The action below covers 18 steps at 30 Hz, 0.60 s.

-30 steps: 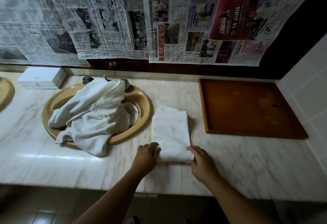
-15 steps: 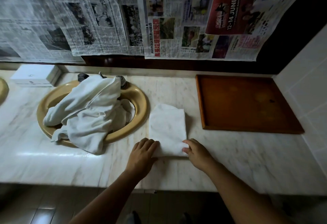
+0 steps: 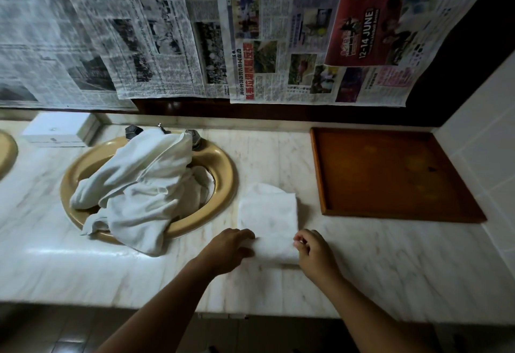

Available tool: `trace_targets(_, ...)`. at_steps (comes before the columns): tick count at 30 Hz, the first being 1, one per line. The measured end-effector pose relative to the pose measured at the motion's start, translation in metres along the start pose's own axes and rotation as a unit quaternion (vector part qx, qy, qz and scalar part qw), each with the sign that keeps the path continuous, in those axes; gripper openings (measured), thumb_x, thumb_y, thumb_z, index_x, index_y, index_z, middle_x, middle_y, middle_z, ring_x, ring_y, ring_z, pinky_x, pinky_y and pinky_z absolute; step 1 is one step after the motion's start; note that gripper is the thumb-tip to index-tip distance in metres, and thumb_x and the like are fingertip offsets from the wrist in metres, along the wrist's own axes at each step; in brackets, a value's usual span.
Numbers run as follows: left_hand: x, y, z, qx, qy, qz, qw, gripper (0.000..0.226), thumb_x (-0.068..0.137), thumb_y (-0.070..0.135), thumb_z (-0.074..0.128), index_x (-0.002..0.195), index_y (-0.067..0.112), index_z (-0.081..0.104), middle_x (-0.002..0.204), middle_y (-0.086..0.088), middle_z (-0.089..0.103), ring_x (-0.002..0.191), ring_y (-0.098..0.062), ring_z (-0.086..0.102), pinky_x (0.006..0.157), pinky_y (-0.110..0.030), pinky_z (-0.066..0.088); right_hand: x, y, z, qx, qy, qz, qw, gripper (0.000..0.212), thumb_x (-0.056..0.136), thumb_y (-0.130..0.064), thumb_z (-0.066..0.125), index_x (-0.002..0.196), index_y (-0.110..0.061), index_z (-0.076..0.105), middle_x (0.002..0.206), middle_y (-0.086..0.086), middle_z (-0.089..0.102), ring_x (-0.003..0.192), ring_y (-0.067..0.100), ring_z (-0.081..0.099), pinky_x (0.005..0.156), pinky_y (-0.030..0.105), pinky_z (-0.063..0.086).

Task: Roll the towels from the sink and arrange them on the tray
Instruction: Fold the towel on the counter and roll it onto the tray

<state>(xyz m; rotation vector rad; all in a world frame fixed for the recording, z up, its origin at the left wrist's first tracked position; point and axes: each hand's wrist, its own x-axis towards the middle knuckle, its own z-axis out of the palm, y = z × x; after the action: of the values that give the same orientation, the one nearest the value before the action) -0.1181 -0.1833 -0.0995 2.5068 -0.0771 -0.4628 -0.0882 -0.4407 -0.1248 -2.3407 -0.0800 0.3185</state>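
A folded white towel (image 3: 267,213) lies on the marble counter between the sink and the tray. Its near end is turned up into a small roll. My left hand (image 3: 227,249) grips the roll's left end, fingers curled onto the cloth. My right hand (image 3: 313,252) pinches the roll's right end. A heap of crumpled white towels (image 3: 139,188) fills the tan oval sink (image 3: 225,168) and hangs over its front rim. The brown wooden tray (image 3: 390,174) sits at the right with nothing on it.
The marble counter (image 3: 390,263) runs to a front edge just below my wrists. A white box (image 3: 55,134) stands at the back left. Tap handles (image 3: 192,135) rise behind the sink. Newspaper sheets (image 3: 306,40) cover the wall; a white tiled wall (image 3: 490,140) closes the right side.
Both hands have curled over the towel's near edge and turned it up into a first roll. The rest of the towel and the sink pile stay put.
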Motion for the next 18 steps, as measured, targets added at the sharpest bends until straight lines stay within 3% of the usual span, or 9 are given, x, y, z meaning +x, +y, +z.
trace_targets(3, 0.008, 0.007, -0.008, 0.003, -0.038, -0.047, 0.998, 0.038, 0.089, 0.040, 0.071, 0.124, 0.028, 0.064, 0.118, -0.002, 0.068, 0.109, -0.023, 0.062, 0.092, -0.031, 0.049, 0.016, -0.007, -0.003, 0.021, 0.006, 0.047, 0.999, 0.012, 0.096, -0.017, 0.063, 0.104, -0.026, 0.062, 0.107, -0.006, 0.058, 0.095, 0.012, 0.060, 0.074, 0.017, 0.046)
trace_targets(5, 0.017, 0.010, -0.013, 0.027, -0.060, -0.051, 0.997, 0.040, 0.086, 0.047, 0.067, 0.121, 0.027, 0.066, 0.119, -0.002, 0.067, 0.112, -0.025, 0.062, 0.094, -0.035, 0.050, 0.031, -0.012, -0.007, 0.057, 0.012, 0.094, 0.994, 0.029, 0.091, -0.020, 0.068, 0.119, -0.024, 0.063, 0.119, -0.002, 0.063, 0.105, 0.018, 0.062, 0.086, 0.028, 0.052)
trace_targets(8, 0.028, 0.021, -0.022, 0.082, -0.074, -0.045, 0.993, 0.040, 0.087, 0.044, 0.069, 0.121, 0.024, 0.069, 0.121, -0.002, 0.058, 0.114, -0.023, 0.057, 0.096, -0.038, 0.050, 0.051, -0.020, -0.009, 0.100, -0.020, 0.155, 0.983, 0.055, 0.088, -0.030, 0.070, 0.141, -0.022, 0.054, 0.131, -0.001, 0.062, 0.117, 0.022, 0.061, 0.097, 0.034, 0.051)
trace_targets(12, 0.037, 0.025, -0.023, 0.122, -0.102, -0.058, 0.986, 0.040, 0.087, 0.040, 0.068, 0.125, 0.029, 0.067, 0.129, 0.002, 0.060, 0.121, -0.021, 0.056, 0.098, -0.036, 0.050, 0.082, -0.029, -0.007, 0.222, -0.064, 0.212, 0.950, 0.068, 0.071, -0.047, 0.076, 0.132, -0.020, 0.063, 0.118, -0.002, 0.072, 0.102, 0.023, 0.070, 0.093, 0.044, 0.058)
trace_targets(14, 0.039, 0.027, -0.025, 0.135, -0.111, -0.055, 0.983, 0.040, 0.088, 0.038, 0.066, 0.128, 0.031, 0.065, 0.132, 0.004, 0.059, 0.123, -0.020, 0.055, 0.099, -0.033, 0.049, 0.097, -0.037, -0.005, 0.288, -0.070, 0.231, 0.927, 0.065, 0.074, -0.039, 0.078, 0.133, -0.019, 0.062, 0.119, 0.001, 0.071, 0.102, 0.025, 0.071, 0.093, 0.048, 0.058)
trace_targets(17, 0.041, 0.032, -0.028, 0.156, -0.112, -0.050, 0.980, 0.040, 0.089, 0.036, 0.063, 0.129, 0.034, 0.064, 0.134, 0.006, 0.058, 0.126, -0.019, 0.054, 0.097, -0.030, 0.047, 0.118, -0.055, -0.009, 0.346, -0.042, 0.238, 0.907, 0.073, 0.085, -0.008, 0.068, 0.150, -0.027, 0.043, 0.139, -0.003, 0.051, 0.127, 0.030, 0.056, 0.103, 0.050, 0.051)
trace_targets(18, 0.041, 0.035, -0.030, 0.162, -0.115, -0.047, 0.979, 0.038, 0.089, 0.035, 0.063, 0.127, 0.034, 0.065, 0.133, 0.007, 0.059, 0.125, -0.019, 0.055, 0.095, -0.029, 0.047, 0.124, -0.059, -0.010, 0.373, -0.028, 0.228, 0.899, 0.073, 0.085, 0.004, 0.060, 0.149, -0.027, 0.045, 0.146, 0.001, 0.048, 0.131, 0.030, 0.052, 0.104, 0.048, 0.051)
